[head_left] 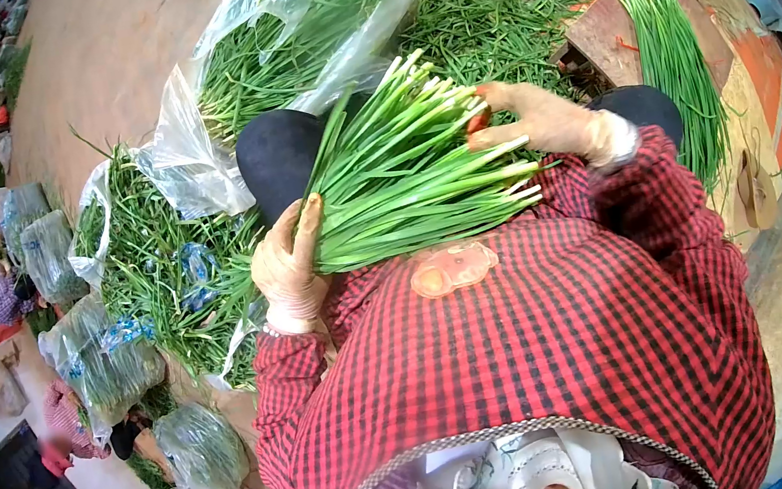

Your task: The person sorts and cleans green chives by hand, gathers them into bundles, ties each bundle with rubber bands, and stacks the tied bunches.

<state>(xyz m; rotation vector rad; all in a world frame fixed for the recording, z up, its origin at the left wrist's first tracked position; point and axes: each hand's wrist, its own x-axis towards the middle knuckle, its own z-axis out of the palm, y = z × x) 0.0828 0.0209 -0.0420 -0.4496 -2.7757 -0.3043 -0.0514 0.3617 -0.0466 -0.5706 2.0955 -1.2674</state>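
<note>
A broad bundle of garlic chives [402, 182] lies across my lap, its pale stem ends fanned to the right and green leaves to the left. My left hand [291, 267], in a thin pale glove, grips the leaf side with the thumb on top; its other fingers are partly hidden underneath. At the stem ends, my right hand [549, 120], also gloved, has its thumb and curled fingers around some stems. Its fingertips look reddish-orange. Beneath the bundle is my red-and-black checked apron [525, 326].
A tidy chive bundle [674, 71] lies on a brown board [617, 33] at right. Loose chives [500, 26] cover the floor ahead. An open plastic bag [351, 43] holds more. Wrapped bundles [200, 455] stand at left, near other people [68, 419].
</note>
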